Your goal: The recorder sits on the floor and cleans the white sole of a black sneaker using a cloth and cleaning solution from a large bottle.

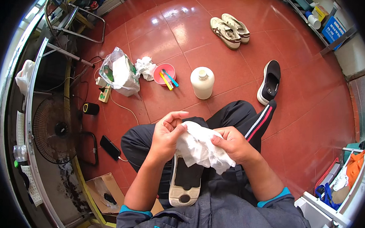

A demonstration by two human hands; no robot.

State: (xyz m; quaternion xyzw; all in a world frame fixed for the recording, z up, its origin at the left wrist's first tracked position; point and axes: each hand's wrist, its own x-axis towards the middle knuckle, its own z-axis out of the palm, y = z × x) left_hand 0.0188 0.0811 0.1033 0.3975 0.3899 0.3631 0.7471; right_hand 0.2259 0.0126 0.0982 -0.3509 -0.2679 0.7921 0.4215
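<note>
A crumpled white cloth or tissue (199, 142) is stretched between my two hands above my lap. My left hand (169, 131) pinches its left edge between thumb and fingers. On the other side, my right hand (231, 143) grips it with the thumb on top. Below the cloth a shoe (185, 184) lies sole up on my lap, with a cream rim and a dark middle. The cloth covers the shoe's far end. Past my knees a white plastic bottle (202, 84) stands on the red tiled floor.
Left of the bottle are a pink bowl (165, 71) with toothbrushes across it, crumpled tissue (145, 68) and a plastic bag (120, 73). A black slip-on shoe (269, 82) and white sneakers (230, 31) sit farther off. At left are a phone (110, 147) and a fan (56, 129).
</note>
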